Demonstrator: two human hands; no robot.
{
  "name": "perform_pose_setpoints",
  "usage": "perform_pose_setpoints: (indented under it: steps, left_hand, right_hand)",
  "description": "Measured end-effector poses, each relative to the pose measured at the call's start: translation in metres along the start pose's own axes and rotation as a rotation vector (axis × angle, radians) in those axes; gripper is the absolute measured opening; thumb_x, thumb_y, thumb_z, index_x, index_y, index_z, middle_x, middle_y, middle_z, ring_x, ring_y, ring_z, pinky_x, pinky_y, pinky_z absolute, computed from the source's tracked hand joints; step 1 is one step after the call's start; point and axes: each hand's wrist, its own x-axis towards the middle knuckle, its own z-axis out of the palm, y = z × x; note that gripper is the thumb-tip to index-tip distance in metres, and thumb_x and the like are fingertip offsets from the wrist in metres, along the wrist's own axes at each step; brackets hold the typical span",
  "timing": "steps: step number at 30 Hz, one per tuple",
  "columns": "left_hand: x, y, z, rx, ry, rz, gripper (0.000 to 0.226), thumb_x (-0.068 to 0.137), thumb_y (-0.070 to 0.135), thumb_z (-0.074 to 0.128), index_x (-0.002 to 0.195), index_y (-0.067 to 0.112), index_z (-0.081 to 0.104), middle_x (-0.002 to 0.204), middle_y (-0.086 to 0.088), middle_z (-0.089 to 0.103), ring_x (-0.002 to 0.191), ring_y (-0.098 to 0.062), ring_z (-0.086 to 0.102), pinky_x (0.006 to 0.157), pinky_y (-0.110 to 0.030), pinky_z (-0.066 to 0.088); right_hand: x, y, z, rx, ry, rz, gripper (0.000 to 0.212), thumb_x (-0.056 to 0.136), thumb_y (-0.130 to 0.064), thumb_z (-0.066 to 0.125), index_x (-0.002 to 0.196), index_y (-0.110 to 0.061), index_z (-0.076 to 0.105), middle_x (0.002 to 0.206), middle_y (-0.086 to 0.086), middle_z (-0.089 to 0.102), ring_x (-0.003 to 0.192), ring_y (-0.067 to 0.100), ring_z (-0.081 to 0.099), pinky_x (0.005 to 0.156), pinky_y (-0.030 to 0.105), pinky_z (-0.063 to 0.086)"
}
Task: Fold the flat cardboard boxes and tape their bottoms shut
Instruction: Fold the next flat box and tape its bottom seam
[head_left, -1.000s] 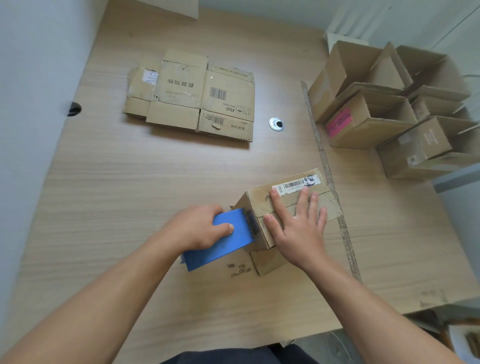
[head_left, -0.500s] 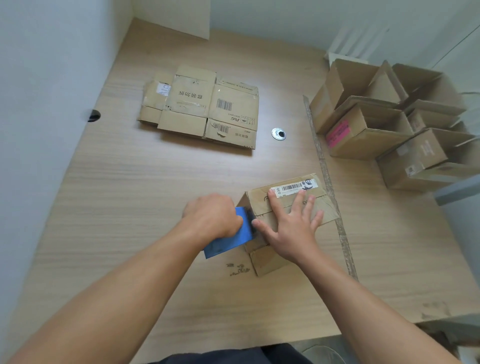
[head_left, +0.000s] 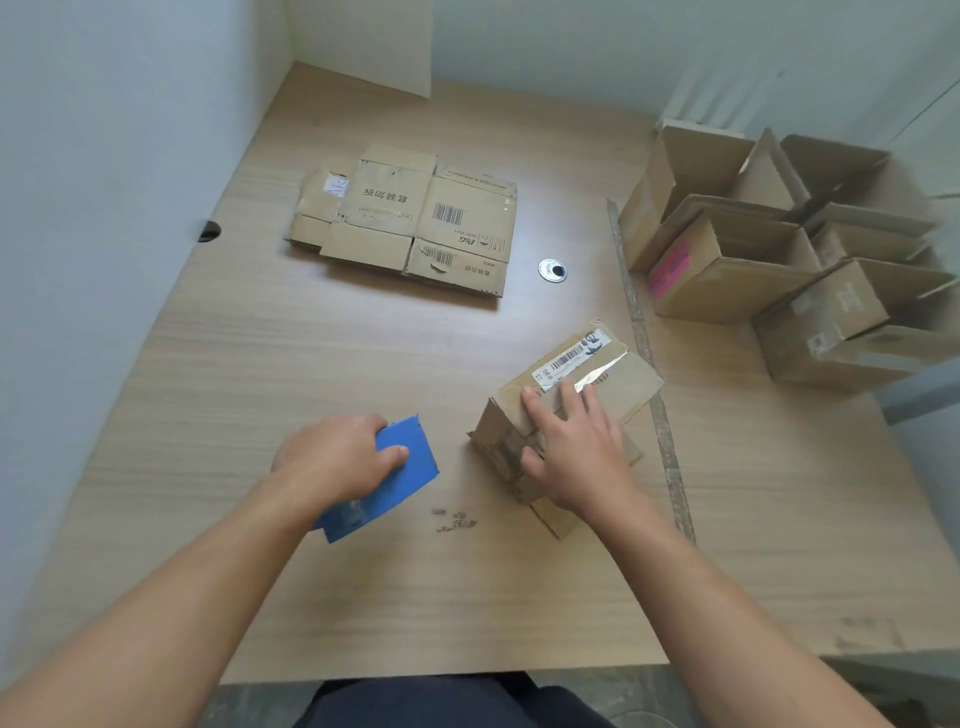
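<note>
Near front of pale wooden table (head_left: 260, 364): small brown cardboard box (head_left: 631, 387), closed flaps upward, shiny clear tape strip (head_left: 597, 375) along the seam. Pressed flat on top with right hand (head_left: 576, 457), fingers straight and spread. Just left, apart from box: blue plastic tape dispenser (head_left: 410, 467), gripped in left hand (head_left: 337, 460), fingers curled round it. Farther back, stack of flattened cardboard boxes (head_left: 410, 223). At right, cluster of folded open-topped boxes (head_left: 753, 270).
</note>
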Motion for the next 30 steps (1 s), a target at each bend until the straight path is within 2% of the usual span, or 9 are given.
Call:
perform_pose_setpoints:
  steps: [4, 10, 13, 17, 20, 23, 25, 27, 30]
  left_hand:
    - [-0.014, -0.004, 0.000, -0.145, 0.048, -0.032, 0.042, 0.086, 0.061, 0.053, 0.127, 0.050, 0.049, 0.096, 0.018, 0.058, 0.084, -0.012, 0.058, 0.061, -0.027, 0.042]
    - [-0.039, 0.009, -0.012, -0.346, 0.064, 0.021, 0.066, 0.063, 0.059, 0.057, 0.127, 0.060, 0.038, 0.094, 0.023, 0.061, 0.082, -0.005, 0.060, 0.070, -0.030, 0.052]
    - [-0.052, 0.009, -0.015, -0.299, 0.114, 0.085, 0.070, 0.067, 0.054, 0.060, 0.131, 0.059, 0.031, 0.102, 0.020, 0.063, 0.085, -0.009, 0.062, 0.073, -0.034, 0.054]
    - [-0.064, 0.010, -0.008, -0.170, 0.232, 0.188, 0.074, 0.082, 0.045, 0.068, 0.135, 0.061, 0.019, 0.116, 0.021, 0.058, 0.088, -0.016, 0.059, 0.072, -0.034, 0.050]
    - [-0.069, 0.012, 0.000, -0.069, 0.360, 0.322, 0.071, 0.084, 0.043, 0.071, 0.139, 0.056, 0.027, 0.125, 0.022, 0.059, 0.091, -0.021, 0.062, 0.067, -0.030, 0.043]
    - [-0.073, 0.020, 0.001, 0.052, 0.506, 0.523, 0.061, 0.082, 0.049, 0.059, 0.140, 0.040, 0.041, 0.115, 0.014, 0.068, 0.081, -0.018, 0.065, 0.057, -0.024, 0.041]
    - [-0.073, 0.024, 0.002, 0.070, 0.511, 0.594, 0.060, 0.082, 0.051, 0.052, 0.139, 0.037, 0.043, 0.110, 0.013, 0.069, 0.081, -0.012, 0.061, 0.054, -0.023, 0.045]
    - [-0.072, 0.027, 0.003, 0.070, 0.485, 0.646, 0.059, 0.084, 0.052, 0.052, 0.140, 0.038, 0.041, 0.110, 0.010, 0.069, 0.082, -0.016, 0.065, 0.055, -0.028, 0.052]
    - [-0.070, 0.035, 0.002, 0.094, 0.455, 0.712, 0.059, 0.086, 0.051, 0.055, 0.141, 0.040, 0.039, 0.107, 0.009, 0.068, 0.079, -0.020, 0.066, 0.055, -0.033, 0.053]
  right_hand:
    - [-0.014, 0.008, 0.018, 0.046, 0.052, -0.040, 0.073, 0.091, -0.055, 0.053, 0.152, -0.045, 0.015, 0.164, -0.001, -0.001, 0.151, 0.026, -0.008, 0.116, 0.061, 0.003]
    - [-0.001, 0.022, 0.019, 0.080, 0.074, -0.201, 0.067, 0.092, -0.051, 0.059, 0.150, -0.047, 0.027, 0.164, -0.003, 0.011, 0.152, 0.024, -0.001, 0.117, 0.060, -0.002]
    - [0.004, 0.036, 0.016, 0.043, 0.012, -0.339, 0.066, 0.094, -0.044, 0.060, 0.150, -0.051, 0.025, 0.165, -0.011, 0.006, 0.153, 0.021, -0.002, 0.118, 0.055, 0.000]
    - [-0.001, 0.048, 0.016, 0.089, -0.029, -0.383, 0.066, 0.096, -0.044, 0.057, 0.151, -0.053, 0.020, 0.165, -0.016, -0.001, 0.153, 0.018, -0.008, 0.119, 0.059, 0.006]
    - [-0.007, 0.046, 0.010, 0.212, 0.038, -0.400, 0.064, 0.095, -0.050, 0.056, 0.151, -0.048, 0.025, 0.165, -0.014, 0.008, 0.153, 0.019, -0.009, 0.119, 0.059, 0.000]
    - [-0.014, 0.042, -0.004, 0.558, 0.203, -0.442, 0.059, 0.096, -0.037, 0.062, 0.149, -0.037, 0.038, 0.158, -0.005, 0.032, 0.151, 0.021, 0.016, 0.120, 0.049, 0.015]
    - [-0.017, 0.042, -0.012, 0.757, 0.234, -0.470, 0.062, 0.095, -0.028, 0.065, 0.148, -0.038, 0.036, 0.154, 0.000, 0.038, 0.143, 0.019, 0.033, 0.117, 0.038, 0.029]
    - [-0.017, 0.042, -0.017, 0.825, 0.160, -0.470, 0.070, 0.094, -0.024, 0.067, 0.149, -0.042, 0.029, 0.154, -0.006, 0.034, 0.139, 0.014, 0.038, 0.111, 0.031, 0.035]
    - [-0.012, 0.041, -0.020, 0.765, 0.053, -0.479, 0.069, 0.093, -0.022, 0.068, 0.152, -0.033, 0.033, 0.153, -0.009, 0.033, 0.136, 0.011, 0.038, 0.106, 0.028, 0.038]
